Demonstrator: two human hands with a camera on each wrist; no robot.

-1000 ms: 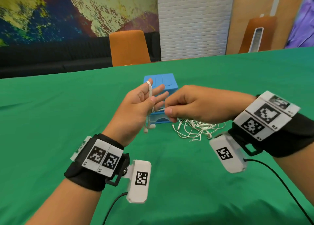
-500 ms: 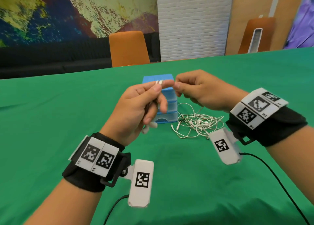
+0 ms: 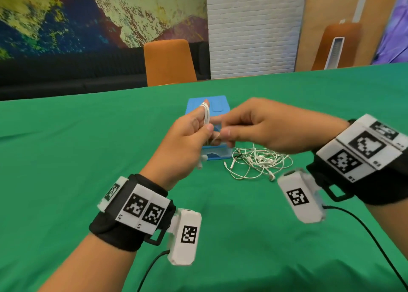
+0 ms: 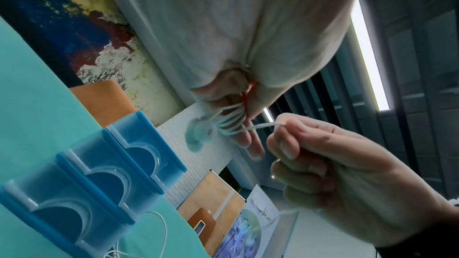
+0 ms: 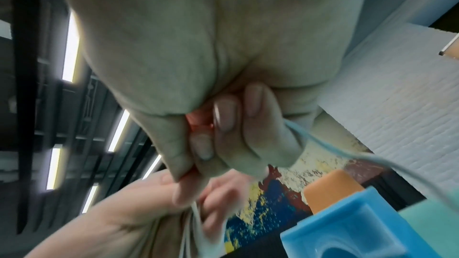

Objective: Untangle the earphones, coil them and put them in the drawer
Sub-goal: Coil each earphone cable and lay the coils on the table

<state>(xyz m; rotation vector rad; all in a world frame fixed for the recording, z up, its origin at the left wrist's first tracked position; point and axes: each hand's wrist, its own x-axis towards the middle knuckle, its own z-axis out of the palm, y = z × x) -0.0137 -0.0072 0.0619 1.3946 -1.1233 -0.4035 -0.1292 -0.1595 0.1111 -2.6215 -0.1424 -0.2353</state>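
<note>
White earphone cable [image 3: 206, 117] is wound in several turns around the fingers of my left hand [image 3: 189, 132], held up over the table; the turns [image 4: 232, 123] show plainly in the left wrist view, with an earbud [image 4: 198, 134] hanging beside them. My right hand [image 3: 254, 126] pinches the free cable [image 4: 263, 126] just right of the coil, and a strand [image 5: 347, 154] trails down from it. A tangle of white earphones [image 3: 260, 161] lies on the green table below my right hand. The small blue drawer unit [image 3: 212, 108] stands behind my hands with its drawers [image 4: 104, 180] closed.
The green table [image 3: 88, 159] stretches wide on every side. An orange chair [image 3: 169, 62] stands at its far edge. Black cables [image 3: 364, 230] run from the wrist cameras across the near table.
My right hand dropped from the raised position half a second ago back down to the left fingers, laying cable round them. The left hand turned so the coil shows on its upright finger.
</note>
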